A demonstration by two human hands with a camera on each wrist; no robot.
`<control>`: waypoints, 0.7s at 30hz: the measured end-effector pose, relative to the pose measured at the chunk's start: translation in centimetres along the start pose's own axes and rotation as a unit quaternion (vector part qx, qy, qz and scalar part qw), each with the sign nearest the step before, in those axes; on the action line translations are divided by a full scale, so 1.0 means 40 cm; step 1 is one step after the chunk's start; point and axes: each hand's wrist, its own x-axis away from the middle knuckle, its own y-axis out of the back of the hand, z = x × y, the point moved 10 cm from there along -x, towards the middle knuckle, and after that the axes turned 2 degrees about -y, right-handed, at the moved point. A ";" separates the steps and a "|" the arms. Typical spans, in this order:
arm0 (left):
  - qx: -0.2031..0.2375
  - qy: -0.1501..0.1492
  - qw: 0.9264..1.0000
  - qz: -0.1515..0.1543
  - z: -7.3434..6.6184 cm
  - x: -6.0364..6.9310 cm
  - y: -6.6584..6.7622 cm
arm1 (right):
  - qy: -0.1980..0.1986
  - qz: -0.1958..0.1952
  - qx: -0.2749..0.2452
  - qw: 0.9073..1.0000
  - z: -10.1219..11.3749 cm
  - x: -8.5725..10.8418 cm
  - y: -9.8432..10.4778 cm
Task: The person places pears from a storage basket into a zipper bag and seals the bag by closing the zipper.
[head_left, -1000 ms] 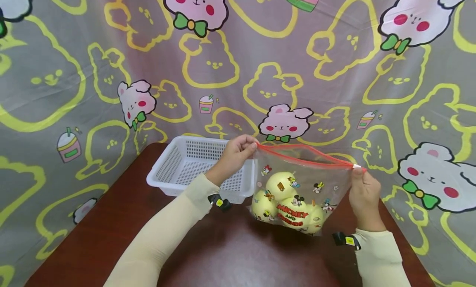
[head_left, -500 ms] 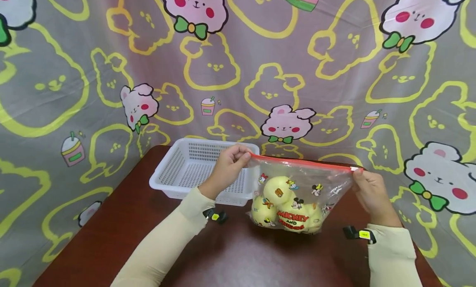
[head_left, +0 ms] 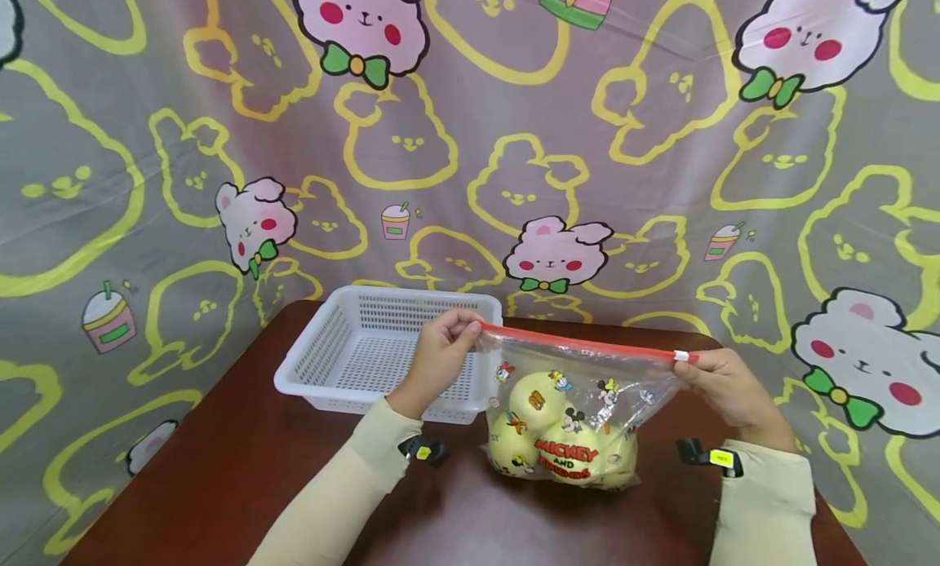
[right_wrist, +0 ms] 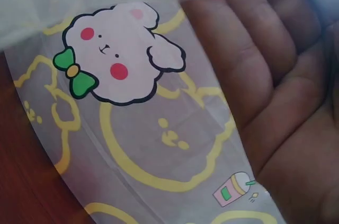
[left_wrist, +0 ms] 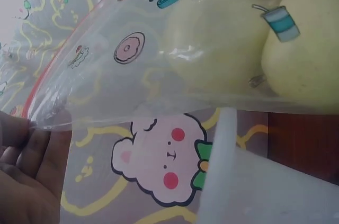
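Note:
A clear zip bag (head_left: 587,370) with a red top edge and cartoon prints holds several pale yellow round fruits (head_left: 534,399). In the left wrist view a short stem shows on one fruit (left_wrist: 302,54), which looks like a pear. My left hand (head_left: 435,360) pinches the bag's left top corner between thumb and fingers. At the other end, my right hand (head_left: 734,391) pinches the right top corner beside the white slider (head_left: 686,356). The red edge is stretched nearly straight between both hands, its two sides together. Whether the bag's bottom touches the table cannot be told.
A white perforated plastic basket (head_left: 301,374) stands on the table behind my left hand, with no contents showing. The dark red-brown table (head_left: 470,525) extends toward me. A patterned cloth (head_left: 441,199) hangs around the back and sides.
The bag's gaping mouth has come together into one red line. Bag and hands have sunk a little, and my right hand has turned, its fingers pointing more to the left.

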 end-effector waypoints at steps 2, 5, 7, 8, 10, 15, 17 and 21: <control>-0.010 -0.015 1.000 -0.003 -0.025 0.004 0.005 | -0.008 0.000 0.034 0.999 0.003 0.001 0.000; -0.022 -0.040 0.999 0.001 -0.067 0.007 0.007 | -0.019 -0.013 0.069 0.997 0.011 0.002 0.006; -0.026 -0.049 0.998 0.001 -0.080 0.007 0.006 | -0.028 -0.028 0.081 0.996 0.015 0.003 0.012; -0.026 -0.052 0.998 0.004 -0.083 0.007 0.005 | -0.031 -0.035 0.085 0.995 0.018 0.004 0.014; -0.025 -0.054 0.998 0.008 -0.082 0.008 0.001 | -0.042 -0.052 0.092 0.994 0.019 0.006 0.020; -0.014 -0.051 0.998 0.023 -0.070 0.013 -0.005 | -0.067 -0.085 0.122 0.987 0.021 0.013 0.033; -0.005 -0.049 0.998 0.032 -0.069 0.015 -0.004 | -0.074 -0.087 0.134 0.984 0.022 0.012 0.033; 0.003 -0.040 0.998 0.052 -0.065 0.015 0.002 | -0.085 -0.081 0.138 0.983 0.016 0.005 0.027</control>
